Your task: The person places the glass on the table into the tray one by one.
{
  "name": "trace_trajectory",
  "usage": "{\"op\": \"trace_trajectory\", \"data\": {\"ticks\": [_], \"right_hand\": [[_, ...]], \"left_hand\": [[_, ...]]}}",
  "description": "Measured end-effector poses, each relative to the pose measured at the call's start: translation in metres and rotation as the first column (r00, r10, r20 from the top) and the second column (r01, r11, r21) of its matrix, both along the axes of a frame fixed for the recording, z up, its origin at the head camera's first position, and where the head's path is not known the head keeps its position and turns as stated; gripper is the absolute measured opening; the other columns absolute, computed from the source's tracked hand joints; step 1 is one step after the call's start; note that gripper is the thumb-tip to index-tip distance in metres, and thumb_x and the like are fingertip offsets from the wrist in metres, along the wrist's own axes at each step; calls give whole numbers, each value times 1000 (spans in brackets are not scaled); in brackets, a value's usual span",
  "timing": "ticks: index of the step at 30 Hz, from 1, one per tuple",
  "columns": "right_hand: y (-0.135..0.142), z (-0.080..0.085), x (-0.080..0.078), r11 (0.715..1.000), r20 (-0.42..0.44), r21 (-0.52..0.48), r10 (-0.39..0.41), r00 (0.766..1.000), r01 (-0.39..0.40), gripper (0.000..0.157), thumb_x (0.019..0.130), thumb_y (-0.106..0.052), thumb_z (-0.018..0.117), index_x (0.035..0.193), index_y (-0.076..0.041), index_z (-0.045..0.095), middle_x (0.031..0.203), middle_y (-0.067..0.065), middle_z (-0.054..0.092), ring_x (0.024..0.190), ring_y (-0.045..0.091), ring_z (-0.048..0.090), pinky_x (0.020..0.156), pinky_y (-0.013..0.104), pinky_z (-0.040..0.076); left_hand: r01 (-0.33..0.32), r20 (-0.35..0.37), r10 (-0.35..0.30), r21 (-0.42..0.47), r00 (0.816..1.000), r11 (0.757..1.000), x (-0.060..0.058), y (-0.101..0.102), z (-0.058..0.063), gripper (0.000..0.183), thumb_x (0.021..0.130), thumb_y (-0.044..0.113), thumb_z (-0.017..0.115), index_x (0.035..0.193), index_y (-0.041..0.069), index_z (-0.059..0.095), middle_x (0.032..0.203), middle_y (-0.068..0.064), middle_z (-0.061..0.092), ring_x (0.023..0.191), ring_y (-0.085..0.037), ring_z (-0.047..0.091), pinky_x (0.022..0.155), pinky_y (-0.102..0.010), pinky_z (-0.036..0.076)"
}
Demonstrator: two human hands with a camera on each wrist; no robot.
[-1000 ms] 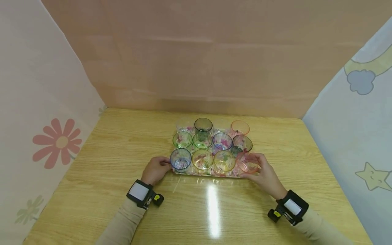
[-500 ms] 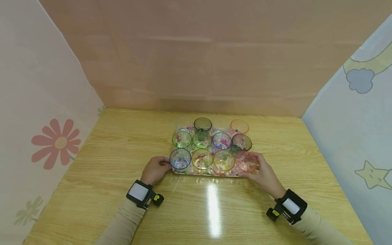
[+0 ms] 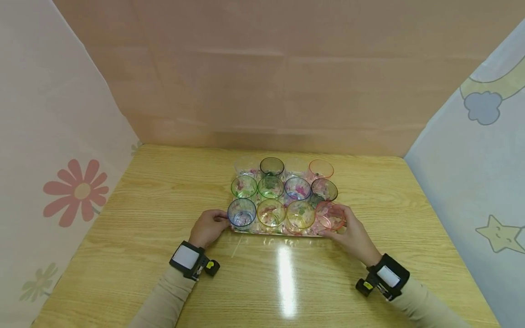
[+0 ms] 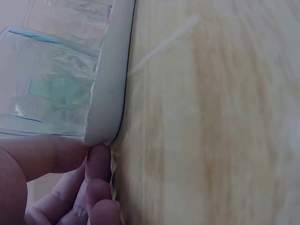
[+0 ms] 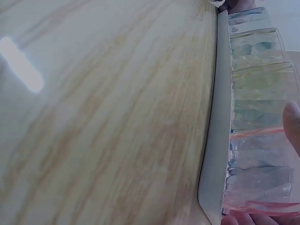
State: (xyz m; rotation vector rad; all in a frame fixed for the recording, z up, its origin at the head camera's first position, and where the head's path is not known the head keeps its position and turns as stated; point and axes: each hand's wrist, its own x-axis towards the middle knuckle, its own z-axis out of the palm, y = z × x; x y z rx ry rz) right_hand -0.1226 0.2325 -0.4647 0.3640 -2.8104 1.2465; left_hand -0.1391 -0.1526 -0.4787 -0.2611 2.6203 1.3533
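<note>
Clear tumblers with coloured rims stand upright in three rows on a floral tray (image 3: 279,234) with a pale rim. My left hand (image 3: 209,228) grips the tray's near left corner, beside the blue tumbler (image 3: 242,214). In the left wrist view, the thumb lies along the top of the tray's corner (image 4: 108,93) and curled fingers are at its underside. At the near right corner, my right hand (image 3: 352,233) holds the pink tumbler (image 3: 329,217), thumb in front and fingers on its far side. Two yellow-rimmed tumblers (image 3: 271,214) fill the middle of the front row.
Behind are green tumblers (image 3: 244,187), a purple-blue tumbler (image 3: 297,189) and dark grey ones (image 3: 324,191). An orange-rimmed tumbler (image 3: 321,169) stands at the back right. The wooden table (image 3: 172,182) meets a pinkish back wall (image 3: 262,91) and patterned side panels.
The right hand and the pink tumbler have shifted very slightly left and away from me. The left hand and the tray look unchanged.
</note>
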Motion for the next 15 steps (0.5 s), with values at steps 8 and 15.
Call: {"op": "trace_trajectory", "data": {"ticks": [8,15], "right_hand": [[1,-3,1,1000,-29,13,9,1000,-9,77,75,-25,79,133,4,37,123,24,55,114,36,51,86,52,45],[2,-3,2,1000,-21,-1,6,1000,-6,87,71,-27,81,137,4,33,126,26,52,116,39,50,91,55,43]], "left_hand": [[4,0,-4,-12,1000,1000,0,1,0,22,85,23,68,101,8,73,91,-5,71,85,-18,62,73,-36,47],[0,2,0,-13,1000,1000,0,2,2,23,84,23,68,100,8,73,91,-5,71,86,-19,62,73,-36,47]]}}
